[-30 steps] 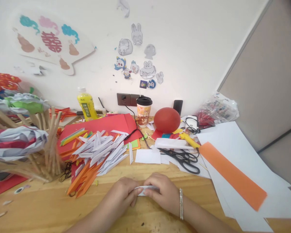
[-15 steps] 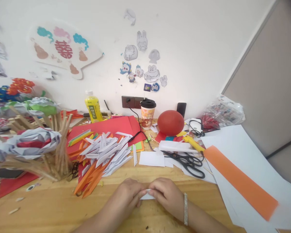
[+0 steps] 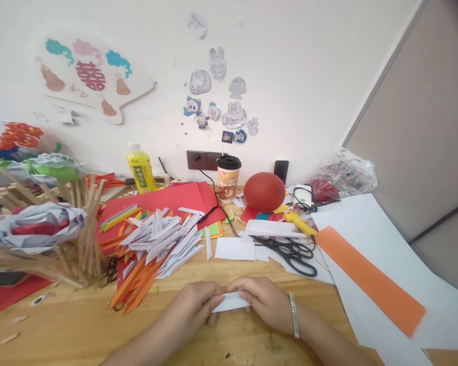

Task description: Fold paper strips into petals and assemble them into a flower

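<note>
Between my hands, just above the wooden table, a narrow strip of white paper is held by its two ends. My left hand pinches the left end between thumb and fingers. At the right end, my right hand, with a sparkling bracelet on its wrist, does the same. Behind my hands lies a flat piece of white paper. To the left sits a heap of folded white paper pieces, with folded orange pieces under and in front of it.
Black scissors lie behind my right hand, near a yellow-handled tool. A lidded cup, a red balloon and a yellow bottle stand along the wall. An orange strip rests on large white sheets at right.
My hands have moved slightly apart, so more of the white paper strip shows between them. The whole view has shifted a little, with things appearing further left.
</note>
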Motion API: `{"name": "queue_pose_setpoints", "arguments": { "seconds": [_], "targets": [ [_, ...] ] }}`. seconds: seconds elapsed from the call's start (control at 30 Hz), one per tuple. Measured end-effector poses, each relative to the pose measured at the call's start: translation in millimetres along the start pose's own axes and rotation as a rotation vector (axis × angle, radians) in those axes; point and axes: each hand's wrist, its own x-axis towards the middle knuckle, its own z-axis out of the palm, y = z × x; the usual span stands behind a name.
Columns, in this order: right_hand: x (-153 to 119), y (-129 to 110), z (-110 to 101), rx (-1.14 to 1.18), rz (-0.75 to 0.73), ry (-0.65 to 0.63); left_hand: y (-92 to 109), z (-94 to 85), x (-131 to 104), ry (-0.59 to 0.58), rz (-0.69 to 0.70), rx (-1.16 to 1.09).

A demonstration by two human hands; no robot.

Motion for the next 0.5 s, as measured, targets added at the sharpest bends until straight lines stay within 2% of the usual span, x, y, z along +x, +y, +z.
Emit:
{"name": "queue_pose_setpoints", "arguments": {
  "seconds": [0.1,0.23,0.4,0.5],
  "targets": [
    [-2,5,-4,0.083,0.047,-0.01,2,-3.6,2,-0.017,-0.081,-0.062],
    [0,8,-1,0.24,0.089,0.033,3,-9.2,4,0.029,-0.166,-0.096],
    [5,0,6,0.123,0.108,0.143,3,-6.7,2,0.01,-0.148,-0.083],
    [5,-4,9,0.193,0.134,0.167,5,-2.7,2,-0.045,-0.117,-0.04]
  ]
}}
